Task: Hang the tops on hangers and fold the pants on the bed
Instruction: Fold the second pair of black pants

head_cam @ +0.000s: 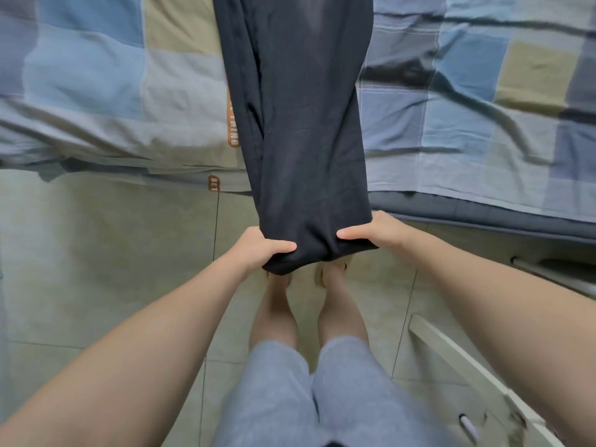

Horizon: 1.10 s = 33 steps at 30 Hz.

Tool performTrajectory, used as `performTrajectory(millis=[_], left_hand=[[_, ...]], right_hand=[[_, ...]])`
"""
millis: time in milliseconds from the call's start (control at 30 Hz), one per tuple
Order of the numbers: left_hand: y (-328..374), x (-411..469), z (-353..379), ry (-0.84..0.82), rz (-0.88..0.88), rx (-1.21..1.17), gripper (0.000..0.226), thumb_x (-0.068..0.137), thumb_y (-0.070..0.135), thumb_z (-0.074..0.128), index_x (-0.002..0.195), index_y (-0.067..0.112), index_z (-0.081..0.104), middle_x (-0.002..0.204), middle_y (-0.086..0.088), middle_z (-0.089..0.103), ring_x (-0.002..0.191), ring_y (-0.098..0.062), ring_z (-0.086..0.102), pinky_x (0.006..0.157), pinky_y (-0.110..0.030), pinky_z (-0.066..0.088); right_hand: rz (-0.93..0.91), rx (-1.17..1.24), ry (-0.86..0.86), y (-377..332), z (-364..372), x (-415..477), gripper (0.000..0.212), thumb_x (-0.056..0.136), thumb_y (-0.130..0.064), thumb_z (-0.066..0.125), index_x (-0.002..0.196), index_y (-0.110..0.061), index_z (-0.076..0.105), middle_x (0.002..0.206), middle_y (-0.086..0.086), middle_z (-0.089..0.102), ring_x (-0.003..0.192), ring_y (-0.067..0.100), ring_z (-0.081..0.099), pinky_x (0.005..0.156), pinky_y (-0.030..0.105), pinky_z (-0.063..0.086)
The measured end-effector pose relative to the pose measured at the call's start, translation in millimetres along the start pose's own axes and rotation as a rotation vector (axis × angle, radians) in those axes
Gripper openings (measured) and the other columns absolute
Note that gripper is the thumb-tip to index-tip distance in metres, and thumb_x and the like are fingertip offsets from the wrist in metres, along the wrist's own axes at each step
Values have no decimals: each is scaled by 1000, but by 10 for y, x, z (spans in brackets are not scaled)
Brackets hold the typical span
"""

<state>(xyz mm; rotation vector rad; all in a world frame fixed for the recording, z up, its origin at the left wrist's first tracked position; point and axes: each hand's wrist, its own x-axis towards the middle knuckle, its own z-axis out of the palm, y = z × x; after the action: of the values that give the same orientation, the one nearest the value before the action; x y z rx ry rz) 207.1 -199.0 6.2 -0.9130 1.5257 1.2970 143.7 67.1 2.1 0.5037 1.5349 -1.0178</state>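
left hand (258, 250) and right hand (375, 233) clamp fingers on the dark pants (306, 124), possibly at the hems.

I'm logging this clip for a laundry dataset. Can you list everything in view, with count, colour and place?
black pants: one, black, stretched from the bed over its edge to the hands
bedcover: one, checked blue, grey and beige, across the top
orange labels: two, orange with pale lettering, on the bedcover left of the pants
mattress edge: one, dark grey, under the bedcover at right
tiled floor: one, pale grey-green, below the bed
white frame: one, white, lower right; what it is cannot be told
shorts: one pair, grey, bottom centre
legs: two, bare, under the pants' near end
left hand: grips the pants' near left corner
right hand: grips the near right corner
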Motion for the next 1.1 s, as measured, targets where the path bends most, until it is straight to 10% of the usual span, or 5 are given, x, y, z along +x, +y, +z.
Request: performTrajectory(millis=[700, 1100], left_hand=[[213, -2277, -528, -81, 141, -291, 53, 75, 31, 86, 121, 13, 69, 114, -3, 76, 106, -25, 73, 90, -39, 56], [-1074, -2909, 152, 261, 60, -480, 27, 89, 26, 72, 110, 12, 66, 102, -9, 73, 71, -22, 70, 59, -30, 53]], right_hand=[[-228, 422, 267, -111, 814, -2480, 31, 79, -25, 82, 109, -17, 76, 105, 2, 78, 97, 23, 75, 86, 36, 57], [-207, 738, 301, 861, 1476, -2937, 13, 94, -23, 68, 105, -16, 65, 94, 3, 74, 74, 20, 72, 73, 34, 54]])
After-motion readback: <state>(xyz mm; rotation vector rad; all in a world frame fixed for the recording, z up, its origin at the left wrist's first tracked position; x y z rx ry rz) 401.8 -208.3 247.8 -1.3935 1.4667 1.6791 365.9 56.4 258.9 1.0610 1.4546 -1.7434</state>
